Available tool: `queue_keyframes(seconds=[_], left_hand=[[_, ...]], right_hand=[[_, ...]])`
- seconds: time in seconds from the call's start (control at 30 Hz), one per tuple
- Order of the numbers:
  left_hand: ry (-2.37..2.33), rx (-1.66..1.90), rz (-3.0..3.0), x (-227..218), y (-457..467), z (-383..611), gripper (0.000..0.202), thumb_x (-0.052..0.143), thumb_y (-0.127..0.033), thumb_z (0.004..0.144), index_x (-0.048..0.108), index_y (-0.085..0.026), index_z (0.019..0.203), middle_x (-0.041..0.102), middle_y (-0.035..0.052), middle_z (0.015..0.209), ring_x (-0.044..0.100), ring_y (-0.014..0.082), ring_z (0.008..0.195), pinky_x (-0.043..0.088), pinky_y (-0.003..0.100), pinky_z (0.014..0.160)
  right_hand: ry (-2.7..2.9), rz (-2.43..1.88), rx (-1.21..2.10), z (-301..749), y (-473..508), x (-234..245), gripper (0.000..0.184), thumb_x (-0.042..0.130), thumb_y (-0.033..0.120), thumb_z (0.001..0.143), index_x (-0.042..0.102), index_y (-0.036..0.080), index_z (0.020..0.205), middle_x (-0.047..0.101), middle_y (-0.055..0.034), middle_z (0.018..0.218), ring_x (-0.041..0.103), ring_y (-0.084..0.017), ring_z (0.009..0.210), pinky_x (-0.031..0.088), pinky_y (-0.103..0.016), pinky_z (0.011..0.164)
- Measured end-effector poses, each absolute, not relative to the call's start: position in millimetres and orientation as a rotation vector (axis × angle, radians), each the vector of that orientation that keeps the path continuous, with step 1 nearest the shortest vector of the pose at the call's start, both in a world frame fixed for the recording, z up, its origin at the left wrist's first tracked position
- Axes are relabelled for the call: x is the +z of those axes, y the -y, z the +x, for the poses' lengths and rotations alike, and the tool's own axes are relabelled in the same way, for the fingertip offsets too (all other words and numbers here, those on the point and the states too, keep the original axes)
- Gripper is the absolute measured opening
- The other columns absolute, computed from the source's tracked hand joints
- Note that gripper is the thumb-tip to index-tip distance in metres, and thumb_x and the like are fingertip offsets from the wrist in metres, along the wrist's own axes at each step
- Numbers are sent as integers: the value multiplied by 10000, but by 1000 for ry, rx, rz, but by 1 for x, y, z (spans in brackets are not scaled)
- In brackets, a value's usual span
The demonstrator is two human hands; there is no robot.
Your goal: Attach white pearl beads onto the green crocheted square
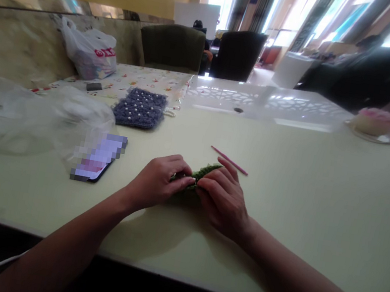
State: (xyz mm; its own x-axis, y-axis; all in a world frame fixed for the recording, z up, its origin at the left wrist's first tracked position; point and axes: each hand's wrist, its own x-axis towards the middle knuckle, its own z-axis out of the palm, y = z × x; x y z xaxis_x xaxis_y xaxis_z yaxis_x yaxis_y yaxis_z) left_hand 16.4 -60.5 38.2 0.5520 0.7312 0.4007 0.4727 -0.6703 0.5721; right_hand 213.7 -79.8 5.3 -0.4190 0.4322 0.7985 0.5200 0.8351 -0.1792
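Left hand (156, 183) and right hand (222, 197) pinch a green crochet strip (205, 173) — a pink crochet hook (229, 160) lies beside.

A narrow green crocheted strip (205, 172) lies lengthwise between the left hand (158, 182) and the right hand (222, 196), pinched by both. Its bumpy, scalloped edge shows above the right hand's fingers, while the rest is mostly hidden. A slim pink crochet hook (229, 160) rests flat on the counter (316, 228), just beyond the right hand, apart from the strip and tilted diagonally. Its tip is too small to make out.
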Motion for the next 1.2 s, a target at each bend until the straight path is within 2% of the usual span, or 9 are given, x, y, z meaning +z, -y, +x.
queue_keyframes(seconds=[0.63, 1.2], left_hand=[[-876, 856, 2452, 38, 57, 13, 136, 555, -229, 918, 631, -137, 853, 568, 13, 777, 505, 98, 673, 398, 223, 642], [-795, 770, 2417, 39, 56, 11, 114, 543, -210, 921, 639, -151, 907, 611, 16, 821, 546, 99, 715, 425, 214, 674]], right_hand=[[2129, -743, 52, 216, 80, 14, 77, 496, 136, 899, 527, 206, 894, 564, -14, 764, 539, -161, 729, 383, -496, 1032], [2135, -780, 157, 217, 82, 14, 63, 497, 146, 901, 496, 205, 879, 521, 4, 742, 518, -148, 707, 387, -478, 1027]])
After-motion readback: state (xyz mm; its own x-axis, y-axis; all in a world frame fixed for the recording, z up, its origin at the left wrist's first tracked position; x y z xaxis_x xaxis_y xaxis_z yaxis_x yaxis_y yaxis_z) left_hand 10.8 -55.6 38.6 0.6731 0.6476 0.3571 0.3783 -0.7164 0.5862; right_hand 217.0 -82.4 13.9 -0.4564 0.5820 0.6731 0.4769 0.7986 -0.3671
